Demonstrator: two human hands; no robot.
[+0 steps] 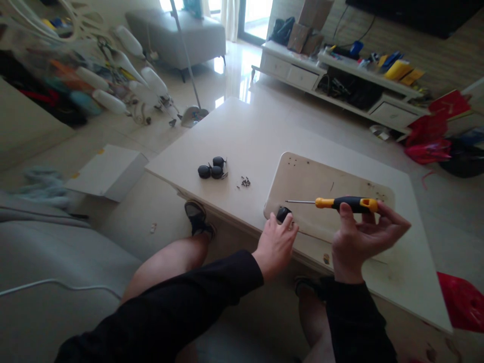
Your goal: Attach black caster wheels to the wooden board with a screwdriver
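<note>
My left hand (278,239) is closed around a black caster wheel (283,214) at the near left corner of a beige rounded board (302,174). Raised over the board, my right hand (363,234) grips a screwdriver (351,204) with a yellow and black handle. Its shaft points left, with the tip above the caster and apart from it. Left of the board, three more black casters (217,172) lie grouped on the white table (242,126). Between them and the board is a small pile of screws (245,182). Small holes show near the board's corners.
A white box (108,174) stands on the floor left of the table. The grey sofa (64,252) is at the left, a grey ottoman (181,38) at the back. A TV cabinet (291,70) runs along the far wall. Red bags (427,141) lie at the right.
</note>
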